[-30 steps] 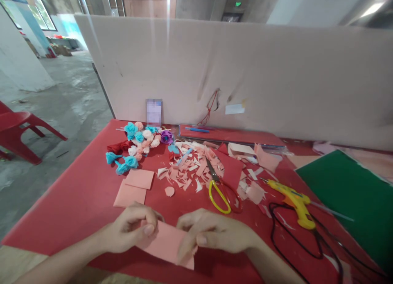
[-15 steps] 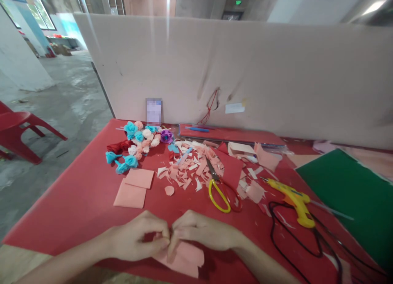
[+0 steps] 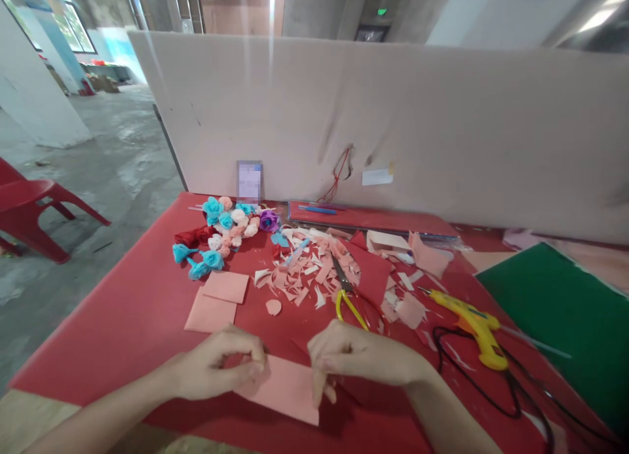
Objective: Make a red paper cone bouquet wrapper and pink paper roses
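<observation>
A pink sheet of paper (image 3: 287, 388) is held above the red table, close to its front edge. My left hand (image 3: 221, 362) pinches the sheet's left end between thumb and fingers. At the right end, my right hand (image 3: 354, 359) has its fingers closed on or against the paper's edge; the exact grip is partly hidden. Two folded pink paper squares (image 3: 211, 310) lie overlapping beyond my left hand. Scissors (image 3: 350, 297) with one yellow and one red handle lie just past my right hand, which covers part of the handles. A small round pink petal (image 3: 274, 307) lies between them.
Paper flowers (image 3: 221, 225) in several colours stand at the back left, before a propped phone (image 3: 249, 182). Paper scraps (image 3: 309, 264) cover the middle. A yellow glue gun (image 3: 466, 316) with black cord and a green sheet (image 3: 555, 316) lie right. A white partition (image 3: 393, 113) closes the back.
My hands were together at the paper's upper edge. My right hand has moved right and up, partly covering the scissors' handles, and the pink sheet now lies flatter and more spread between both hands.
</observation>
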A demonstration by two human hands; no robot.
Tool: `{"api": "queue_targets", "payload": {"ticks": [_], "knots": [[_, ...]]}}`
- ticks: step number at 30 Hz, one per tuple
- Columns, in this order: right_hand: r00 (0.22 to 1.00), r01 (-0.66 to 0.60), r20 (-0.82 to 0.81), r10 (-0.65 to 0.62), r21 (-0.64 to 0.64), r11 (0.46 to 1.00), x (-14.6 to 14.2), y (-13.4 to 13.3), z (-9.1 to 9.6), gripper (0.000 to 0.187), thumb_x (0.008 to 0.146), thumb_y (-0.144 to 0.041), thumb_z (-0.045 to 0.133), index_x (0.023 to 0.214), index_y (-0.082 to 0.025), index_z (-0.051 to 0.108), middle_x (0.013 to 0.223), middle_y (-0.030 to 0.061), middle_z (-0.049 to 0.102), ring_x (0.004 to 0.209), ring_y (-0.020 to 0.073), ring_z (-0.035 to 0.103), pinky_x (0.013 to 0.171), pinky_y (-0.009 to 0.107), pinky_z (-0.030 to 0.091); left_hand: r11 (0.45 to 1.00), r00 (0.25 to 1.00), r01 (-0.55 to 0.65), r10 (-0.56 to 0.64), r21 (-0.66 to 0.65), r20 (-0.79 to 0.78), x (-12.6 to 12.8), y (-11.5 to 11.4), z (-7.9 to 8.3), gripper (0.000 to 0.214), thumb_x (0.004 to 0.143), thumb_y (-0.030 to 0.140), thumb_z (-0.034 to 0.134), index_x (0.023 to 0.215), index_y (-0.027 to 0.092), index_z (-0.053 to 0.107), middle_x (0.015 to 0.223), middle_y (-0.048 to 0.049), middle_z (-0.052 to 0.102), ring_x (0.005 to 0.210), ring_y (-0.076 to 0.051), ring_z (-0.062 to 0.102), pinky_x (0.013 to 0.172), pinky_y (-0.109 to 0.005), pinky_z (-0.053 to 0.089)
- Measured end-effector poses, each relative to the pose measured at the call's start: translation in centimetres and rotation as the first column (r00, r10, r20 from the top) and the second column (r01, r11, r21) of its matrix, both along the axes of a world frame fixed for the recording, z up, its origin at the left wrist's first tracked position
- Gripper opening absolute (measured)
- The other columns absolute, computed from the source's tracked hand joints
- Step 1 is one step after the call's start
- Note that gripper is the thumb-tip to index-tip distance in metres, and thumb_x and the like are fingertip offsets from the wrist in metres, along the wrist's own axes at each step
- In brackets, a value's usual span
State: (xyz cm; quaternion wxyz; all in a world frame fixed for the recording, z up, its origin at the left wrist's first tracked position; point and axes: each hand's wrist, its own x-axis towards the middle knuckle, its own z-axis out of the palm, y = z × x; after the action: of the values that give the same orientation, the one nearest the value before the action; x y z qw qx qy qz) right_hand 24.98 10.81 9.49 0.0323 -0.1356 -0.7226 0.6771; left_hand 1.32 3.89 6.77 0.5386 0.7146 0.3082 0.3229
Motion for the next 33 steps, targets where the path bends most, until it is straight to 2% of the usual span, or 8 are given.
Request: {"api": "queue_targets", "payload": {"ticks": [3, 8, 16, 18, 21, 24, 28, 33], "knots": [[1.000, 0.006, 0.019, -0.008, 0.079, 0.997, 0.7, 0.6, 0.5, 0.052, 0.088, -0.039, 0.037, 0.053, -0.013, 0.066, 0.051, 0.0029, 0.053, 0.056, 0.0115, 0.048, 0.062, 0.025, 0.040, 0.992, 0.997, -0.046, 0.052, 0.119, -0.049, 0.2, -0.2, 0.1, 0.022, 0.087, 0.024, 0.040, 0.067, 0.016, 0.045, 0.060, -0.0007, 0.048, 0.057, -0.011, 0.044, 0.061, -0.021, 0.039], [0.912, 0.394, 0.019, -0.409, 0.235, 0.888, 0.1, 0.2, 0.6, 0.019, 0.078, -0.033, 0.057, 0.081, -0.016, 0.065, 0.076, 0.0020, 0.063, 0.071, 0.0122, 0.055, 0.069, 0.023, 0.041, 0.914, 0.979, -0.067, 0.137, 0.400, -0.150, 0.8, -0.8, 0.5, 0.018, 0.087, 0.018, 0.037, 0.074, 0.016, 0.049, 0.062, -0.0032, 0.053, 0.058, -0.012, 0.049, 0.059, -0.020, 0.041], [0.866, 0.460, 0.076, -0.494, 0.265, 0.848, -1.3, -1.1, 0.1, 0.017, 0.072, -0.029, 0.062, 0.065, -0.014, 0.068, 0.059, 0.0002, 0.063, 0.056, 0.0094, 0.052, 0.057, 0.019, 0.040, 0.889, 0.974, -0.067, 0.156, 0.454, -0.162, 1.1, -1.0, 0.2, 0.019, 0.087, 0.018, 0.037, 0.075, 0.015, 0.051, 0.063, -0.0063, 0.056, 0.058, -0.013, 0.050, 0.057, -0.020, 0.040], [0.856, 0.469, 0.084, -0.510, 0.289, 0.835, -0.9, -0.8, 0.6, 0.017, 0.070, -0.027, 0.063, 0.063, -0.013, 0.069, 0.058, 0.0004, 0.063, 0.055, 0.0091, 0.052, 0.056, 0.018, 0.039, 0.912, 0.993, -0.073, 0.102, 0.404, -0.051, 0.8, -0.8, 0.1, 0.034, 0.089, 0.025, 0.033, 0.060, 0.017, 0.048, 0.050, -0.0041, 0.050, 0.050, -0.013, 0.045, 0.054, -0.023, 0.038], [0.867, 0.427, 0.112, -0.485, 0.331, 0.841, -0.8, -0.9, 0.9, 0.015, 0.071, -0.024, 0.063, 0.064, -0.012, 0.070, 0.057, 0.0006, 0.063, 0.054, 0.0083, 0.051, 0.056, 0.018, 0.038, 0.960, 0.979, -0.204, 0.199, 0.190, 0.047, 0.6, -0.4, 0.2, 0.047, 0.090, 0.034, 0.030, 0.050, 0.017, 0.045, 0.043, -0.0019, 0.048, 0.045, -0.011, 0.044, 0.055, -0.023, 0.038], [0.898, 0.334, 0.163, -0.408, 0.351, 0.875, -1.7, -1.8, 0.4, 0.012, 0.072, -0.019, 0.061, 0.069, -0.012, 0.071, 0.058, 0.0003, 0.063, 0.054, 0.0076, 0.048, 0.053, 0.017, 0.035, 0.982, 0.969, -0.174, 0.158, -0.068, -0.191, 1.0, -0.3, 0.6, 0.021, 0.081, 0.035, 0.051, 0.077, 0.016, 0.058, 0.068, -0.0032, 0.061, 0.064, -0.013, 0.055, 0.061, -0.021, 0.040], [0.915, 0.245, 0.190, -0.356, 0.439, 0.864, -2.8, -3.2, -0.8, 0.015, 0.075, -0.017, 0.057, 0.075, -0.014, 0.072, 0.064, 0.0012, 0.065, 0.058, 0.0079, 0.050, 0.055, 0.017, 0.033, 0.941, 0.934, 0.038, -0.153, -0.337, -0.323, 2.3, -0.7, 0.2, 0.030, 0.083, 0.031, 0.045, 0.062, 0.013, 0.053, 0.049, 0.0023, 0.048, 0.047, -0.008, 0.046, 0.048, -0.016, 0.035], [0.940, 0.164, 0.194, -0.281, 0.465, 0.870, -2.3, -2.9, -1.0, 0.020, 0.081, -0.020, 0.054, 0.080, -0.015, 0.073, 0.064, 0.0021, 0.066, 0.059, 0.0084, 0.051, 0.055, 0.017, 0.034, 0.894, 0.957, -0.002, -0.128, -0.449, -0.260, 3.1, -1.1, -0.6, 0.041, 0.085, 0.040, 0.041, 0.056, 0.012, 0.052, 0.046, 0.0022, 0.046, 0.044, -0.008, 0.042, 0.047, -0.016, 0.033]]}}
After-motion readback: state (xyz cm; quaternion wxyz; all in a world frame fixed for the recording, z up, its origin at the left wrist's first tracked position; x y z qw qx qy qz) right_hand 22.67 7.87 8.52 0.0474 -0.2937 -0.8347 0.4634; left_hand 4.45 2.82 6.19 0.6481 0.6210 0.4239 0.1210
